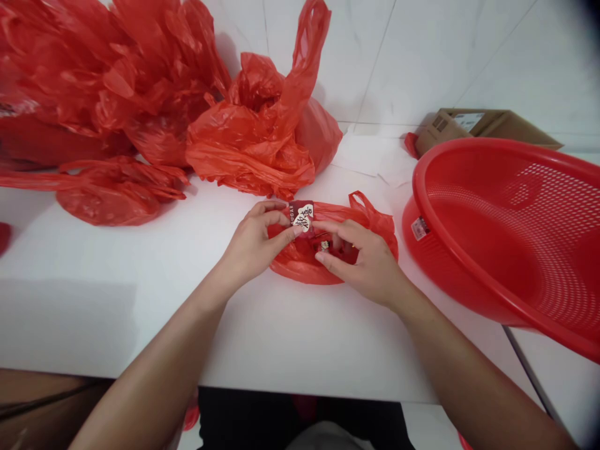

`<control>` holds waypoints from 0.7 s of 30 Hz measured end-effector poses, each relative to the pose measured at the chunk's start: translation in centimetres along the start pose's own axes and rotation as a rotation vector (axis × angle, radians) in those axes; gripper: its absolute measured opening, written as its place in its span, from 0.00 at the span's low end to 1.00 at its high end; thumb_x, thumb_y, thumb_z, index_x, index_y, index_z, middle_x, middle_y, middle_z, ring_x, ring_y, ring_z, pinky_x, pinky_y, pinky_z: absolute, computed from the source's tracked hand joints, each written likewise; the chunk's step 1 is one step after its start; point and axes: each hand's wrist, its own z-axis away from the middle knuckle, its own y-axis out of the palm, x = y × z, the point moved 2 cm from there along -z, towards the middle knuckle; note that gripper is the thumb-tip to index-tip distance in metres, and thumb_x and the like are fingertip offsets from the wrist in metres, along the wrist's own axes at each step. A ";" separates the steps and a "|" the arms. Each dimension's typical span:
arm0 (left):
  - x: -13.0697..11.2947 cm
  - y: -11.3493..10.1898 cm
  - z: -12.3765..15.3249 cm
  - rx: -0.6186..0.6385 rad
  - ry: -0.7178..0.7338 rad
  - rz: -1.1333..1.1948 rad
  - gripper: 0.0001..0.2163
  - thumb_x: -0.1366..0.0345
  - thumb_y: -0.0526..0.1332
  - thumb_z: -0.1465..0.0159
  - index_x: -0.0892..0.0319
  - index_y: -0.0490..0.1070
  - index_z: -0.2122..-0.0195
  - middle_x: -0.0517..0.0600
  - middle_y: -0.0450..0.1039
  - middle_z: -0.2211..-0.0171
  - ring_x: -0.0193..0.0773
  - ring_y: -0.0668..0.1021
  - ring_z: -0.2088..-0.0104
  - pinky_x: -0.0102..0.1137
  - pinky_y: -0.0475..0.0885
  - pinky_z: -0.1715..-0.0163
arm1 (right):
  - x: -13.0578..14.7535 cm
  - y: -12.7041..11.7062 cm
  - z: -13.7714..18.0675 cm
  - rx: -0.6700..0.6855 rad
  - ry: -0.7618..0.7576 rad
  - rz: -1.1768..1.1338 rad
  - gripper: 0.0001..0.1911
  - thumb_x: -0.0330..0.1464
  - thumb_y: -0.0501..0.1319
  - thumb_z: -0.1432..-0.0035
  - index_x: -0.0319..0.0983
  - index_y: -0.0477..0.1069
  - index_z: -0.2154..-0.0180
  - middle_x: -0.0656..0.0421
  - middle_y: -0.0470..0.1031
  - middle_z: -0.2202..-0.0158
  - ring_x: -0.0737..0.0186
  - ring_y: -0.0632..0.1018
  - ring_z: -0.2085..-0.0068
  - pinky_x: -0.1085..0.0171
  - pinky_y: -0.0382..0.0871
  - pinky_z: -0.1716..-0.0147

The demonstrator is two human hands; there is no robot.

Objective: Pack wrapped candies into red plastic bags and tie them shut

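1. The left hand (255, 240) pinches a flat dark-red packet (302, 215) with white patch and "SUGAR" lettering between thumb and fingers.
2. The right hand (363, 259) has thumb and index finger parted, the index at the packet's right edge; a small pale piece (325, 245) between them is too small to identify.
3. Both hands are over a crumpled translucent red plastic bag (304, 270), midway between the white surface's (328, 337) front and back edges.
4. A red perforated plastic basket (497, 231) overlaps the right edge.
5. Bulging red plastic bags (140, 81) crowd the back-left corner.

White wall tiles (431, 56), kinda marble-look, faint grey veins, thin joint lines (375, 67) between. Plain white worktop (300, 350) runs back to wall, front edge pretty straight. Dark seam (529, 369) on right, another white surface (562, 390) past it. Light's soft, greyish shadow patch (65, 319) on worktop's left side.
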 end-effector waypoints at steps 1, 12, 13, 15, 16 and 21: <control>0.0 0.0 0.0 -0.005 0.015 0.000 0.10 0.55 0.64 0.39 0.56 0.75 0.69 0.51 0.68 0.48 0.44 0.70 0.43 0.38 0.62 0.41 | -0.1 -0.1 -0.1 -0.031 0.012 -0.008 0.22 0.32 0.65 0.44 0.45 0.72 0.47 0.62 0.71 0.68 0.66 0.71 0.68 0.62 0.69 0.64; -0.3 0.1 0.3 0.031 0.237 -0.058 0.06 0.64 0.67 0.42 0.52 0.77 0.63 0.50 0.63 0.42 0.46 0.66 0.39 0.41 0.62 0.40 | 0.4 -0.3 -0.1 -0.241 -0.271 -0.087 0.10 0.23 0.61 0.42 0.43 0.77 0.64 0.59 0.74 0.63 0.64 0.76 0.59 0.60 0.72 0.57; -0.2 0.1 0.2 0.021 0.219 -0.070 0.08 0.63 0.67 0.42 0.52 0.76 0.61 0.50 0.63 0.43 0.46 0.66 0.39 0.41 0.62 0.40 | 0.6 -0.3 0.0 -0.263 -0.305 -0.071 0.11 0.22 0.60 0.42 0.44 0.76 0.64 0.59 0.73 0.63 0.64 0.76 0.59 0.60 0.72 0.57; 0.0 0.1 0.1 0.013 0.185 -0.081 0.12 0.62 0.66 0.41 0.53 0.75 0.56 0.52 0.64 0.44 0.46 0.66 0.39 0.42 0.62 0.40 | 0.9 -0.4 0.2 -0.304 -0.351 -0.050 0.12 0.20 0.60 0.44 0.43 0.75 0.65 0.60 0.73 0.63 0.64 0.76 0.59 0.60 0.72 0.58; 0.1 0.2 0.1 0.021 0.174 -0.083 0.12 0.62 0.64 0.40 0.53 0.75 0.54 0.52 0.64 0.44 0.46 0.66 0.39 0.42 0.63 0.40 | 0.9 -0.5 0.2 -0.318 -0.366 -0.047 0.13 0.19 0.59 0.45 0.43 0.74 0.66 0.59 0.73 0.63 0.64 0.75 0.59 0.60 0.72 0.58; 0.0 0.3 0.3 0.087 0.182 -0.080 0.14 0.66 0.59 0.37 0.53 0.74 0.51 0.54 0.62 0.41 0.47 0.64 0.37 0.44 0.62 0.40 | 0.8 -0.3 0.3 -0.320 -0.378 -0.051 0.14 0.17 0.57 0.50 0.41 0.69 0.69 0.59 0.73 0.62 0.63 0.75 0.58 0.58 0.71 0.57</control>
